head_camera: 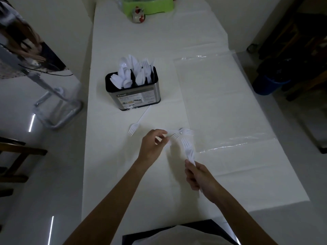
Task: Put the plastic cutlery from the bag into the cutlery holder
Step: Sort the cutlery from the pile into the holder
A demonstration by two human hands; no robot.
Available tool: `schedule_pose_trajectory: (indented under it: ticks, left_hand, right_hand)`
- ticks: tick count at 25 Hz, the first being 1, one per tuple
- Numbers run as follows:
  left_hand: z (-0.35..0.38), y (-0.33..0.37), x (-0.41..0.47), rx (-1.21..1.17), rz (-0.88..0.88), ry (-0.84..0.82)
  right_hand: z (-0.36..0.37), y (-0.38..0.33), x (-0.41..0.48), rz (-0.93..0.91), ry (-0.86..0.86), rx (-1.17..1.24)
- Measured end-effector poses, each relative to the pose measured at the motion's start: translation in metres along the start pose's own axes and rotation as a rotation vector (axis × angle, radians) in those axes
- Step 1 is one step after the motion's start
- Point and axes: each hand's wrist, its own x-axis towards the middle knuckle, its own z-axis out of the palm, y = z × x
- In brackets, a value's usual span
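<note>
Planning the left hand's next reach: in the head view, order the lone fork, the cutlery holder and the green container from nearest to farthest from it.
1. Lone fork, on the table just left of and beyond the left hand.
2. Cutlery holder, mid-table.
3. Green container, at the far end.

text: "Kasse" | on: cutlery holder (134, 96) front label | rest: too small to read

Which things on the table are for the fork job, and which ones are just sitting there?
For the job:
cutlery holder
lone fork lying on the table
forks in the right hand
fork at the left hand
clear plastic bag

Just sitting there:
green container
small jar
</note>
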Motion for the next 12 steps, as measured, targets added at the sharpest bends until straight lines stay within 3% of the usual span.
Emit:
schedule_pose_trajectory:
  ticks: [4,8,10,12]
  left_hand:
    - [0.007,-0.012,0.014,0.548,0.108,-0.169]
    - [0.025,0.001,0.022,0.898,0.224,-0.238]
    - [0.028,0.005,0.021,0.933,0.23,-0.2]
    - [0.022,0.009,0.019,0.602,0.077,-0.162]
  right_hand:
    - [-0.016,0.007,-0.007,0.0,0.08,0.013]
    - [-0.023,0.008,-0.01,-0.008,0.144,0.003]
    - [-0.024,0.007,-0.008,-0.014,0.165,0.008]
    - [-0.023,0.006,-0.004,-0.017,0.187,0.001]
